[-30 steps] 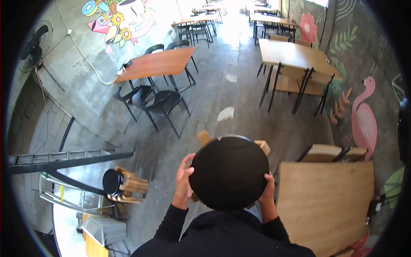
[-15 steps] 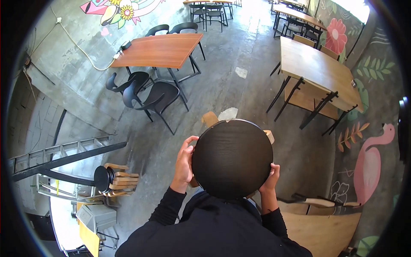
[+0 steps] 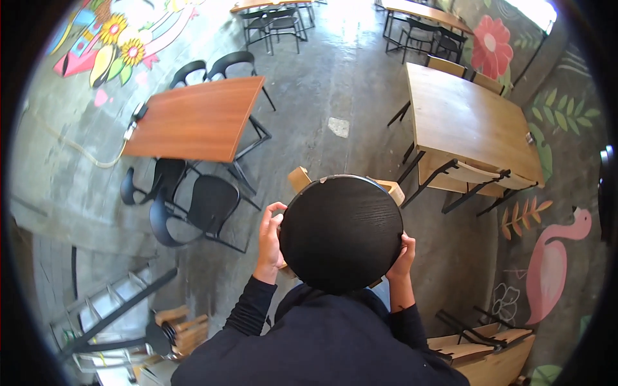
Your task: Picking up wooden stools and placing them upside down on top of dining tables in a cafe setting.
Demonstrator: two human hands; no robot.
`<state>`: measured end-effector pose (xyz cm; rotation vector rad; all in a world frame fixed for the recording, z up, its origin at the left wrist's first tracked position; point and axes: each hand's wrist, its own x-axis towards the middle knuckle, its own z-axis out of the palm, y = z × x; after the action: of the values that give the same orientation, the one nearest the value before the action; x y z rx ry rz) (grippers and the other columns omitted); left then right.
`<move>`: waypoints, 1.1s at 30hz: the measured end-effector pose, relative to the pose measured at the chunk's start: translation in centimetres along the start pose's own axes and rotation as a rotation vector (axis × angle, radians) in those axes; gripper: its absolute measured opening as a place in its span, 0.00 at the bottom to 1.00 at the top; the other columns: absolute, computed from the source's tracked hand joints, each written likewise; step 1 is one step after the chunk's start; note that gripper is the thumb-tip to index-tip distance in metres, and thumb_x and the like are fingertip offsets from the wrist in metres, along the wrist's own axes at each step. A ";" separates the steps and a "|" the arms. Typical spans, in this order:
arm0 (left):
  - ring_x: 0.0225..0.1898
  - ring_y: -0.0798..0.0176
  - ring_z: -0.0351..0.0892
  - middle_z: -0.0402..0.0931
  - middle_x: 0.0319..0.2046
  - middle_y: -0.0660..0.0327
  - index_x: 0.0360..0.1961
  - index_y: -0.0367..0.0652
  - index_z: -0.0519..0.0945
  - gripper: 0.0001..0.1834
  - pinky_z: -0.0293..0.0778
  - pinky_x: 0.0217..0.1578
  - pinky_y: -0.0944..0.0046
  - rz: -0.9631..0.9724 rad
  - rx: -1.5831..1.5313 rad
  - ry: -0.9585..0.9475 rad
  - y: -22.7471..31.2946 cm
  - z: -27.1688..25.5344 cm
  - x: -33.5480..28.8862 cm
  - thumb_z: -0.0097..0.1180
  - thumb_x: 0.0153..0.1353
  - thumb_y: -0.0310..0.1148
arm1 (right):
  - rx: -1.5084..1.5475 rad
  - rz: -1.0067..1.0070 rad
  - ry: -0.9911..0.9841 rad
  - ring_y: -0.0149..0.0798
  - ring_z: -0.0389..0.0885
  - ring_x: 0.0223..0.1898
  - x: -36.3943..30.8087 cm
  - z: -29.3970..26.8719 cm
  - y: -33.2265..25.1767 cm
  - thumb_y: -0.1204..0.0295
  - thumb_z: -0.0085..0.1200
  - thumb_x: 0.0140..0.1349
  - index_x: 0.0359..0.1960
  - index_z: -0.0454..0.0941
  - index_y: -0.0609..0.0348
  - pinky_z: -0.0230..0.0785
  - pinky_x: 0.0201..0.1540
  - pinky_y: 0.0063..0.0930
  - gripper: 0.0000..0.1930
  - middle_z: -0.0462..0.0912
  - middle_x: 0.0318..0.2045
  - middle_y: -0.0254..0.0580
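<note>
One bare left hand (image 3: 268, 246), one bare right hand (image 3: 402, 258) clasp round, black-topped, wooden-legged stool (image 3: 341, 235) between them; underside grip unclear.

No lettering, label, number or sign can be read in the head view, neither on the flamingo-painted wall (image 3: 548, 273) nor the red-brown tabletop (image 3: 196, 120)

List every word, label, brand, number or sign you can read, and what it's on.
None can be read.
Black-topped round stool, in the left hand and right hand: no lettering visible.
Flower mural, flamingo painting: no words discernible.
Black box on the reddish-brown table: too small to tell.
</note>
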<state>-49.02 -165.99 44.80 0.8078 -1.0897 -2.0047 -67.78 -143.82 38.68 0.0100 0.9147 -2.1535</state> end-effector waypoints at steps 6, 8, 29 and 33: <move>0.36 0.78 0.70 0.70 0.32 0.70 0.41 0.49 0.70 0.06 0.69 0.38 0.75 -0.050 0.067 -0.116 -0.1 4.9 12.4 0.50 0.64 0.29 | 0.042 -0.023 0.005 0.44 0.78 0.53 11.2 0.0 -2.6 0.58 0.40 0.61 0.57 0.71 0.65 0.69 0.56 0.34 0.27 0.79 0.52 0.48; 0.34 0.79 0.64 0.64 0.30 0.74 0.37 0.49 0.70 0.04 0.63 0.37 0.77 -0.034 0.130 -0.131 -1.0 6.0 16.8 0.51 0.64 0.28 | 0.049 -0.010 -0.013 0.44 0.78 0.52 15.7 -0.1 -3.8 0.59 0.40 0.61 0.56 0.71 0.65 0.69 0.56 0.33 0.27 0.79 0.51 0.48; 0.30 0.81 0.55 0.59 0.29 0.76 0.36 0.47 0.70 0.04 0.54 0.35 0.76 0.195 0.268 0.234 -1.7 20.3 53.0 0.53 0.64 0.28 | -0.172 0.118 -0.042 0.43 0.77 0.52 58.5 8.0 -15.5 0.62 0.42 0.61 0.59 0.68 0.67 0.68 0.57 0.33 0.27 0.77 0.53 0.50; 0.31 0.80 0.56 0.59 0.30 0.75 0.37 0.46 0.70 0.04 0.55 0.35 0.76 0.162 0.161 0.127 -1.5 23.3 63.5 0.52 0.65 0.27 | -0.171 0.071 0.038 0.43 0.77 0.52 67.0 9.5 -17.5 0.61 0.42 0.62 0.57 0.69 0.65 0.68 0.57 0.33 0.26 0.77 0.51 0.49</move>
<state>-102.93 -206.72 42.14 0.8872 -1.2133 -1.7244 -123.41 -186.08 37.08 -0.0011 1.1017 -2.0098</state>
